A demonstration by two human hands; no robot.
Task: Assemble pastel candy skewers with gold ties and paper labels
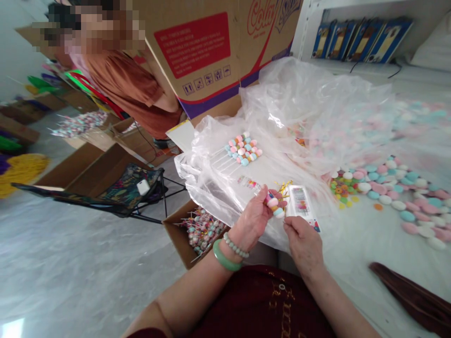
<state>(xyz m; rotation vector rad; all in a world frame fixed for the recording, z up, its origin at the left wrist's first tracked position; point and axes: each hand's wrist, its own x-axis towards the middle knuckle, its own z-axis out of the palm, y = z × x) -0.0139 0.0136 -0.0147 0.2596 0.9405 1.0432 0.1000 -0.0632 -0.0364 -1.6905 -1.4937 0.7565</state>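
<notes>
My left hand (252,218), with a green bangle and a beaded bracelet at the wrist, is closed around a candy skewer (274,205) of pink, white, orange and blue pieces. Clear printed wrapping seems to be at its upper end. Just below the blue piece, my right hand (305,241) pinches what appears to be the skewer's thin stick, mostly hidden by the fingers. Beyond the hands lie gold twist ties (283,188) and a white pack of printed wrappers (299,204). Several candy skewers (244,149) rest side by side on clear plastic sheeting, sticks toward the left.
Loose pastel candies (398,188) and small gummy rings (343,190) spread across the right of the table. A carton (183,244) of wrapped skewers stands below the table's left edge. A folding chair (130,197) holds a phone. Behind a large cardboard box (211,47) is another person (130,84).
</notes>
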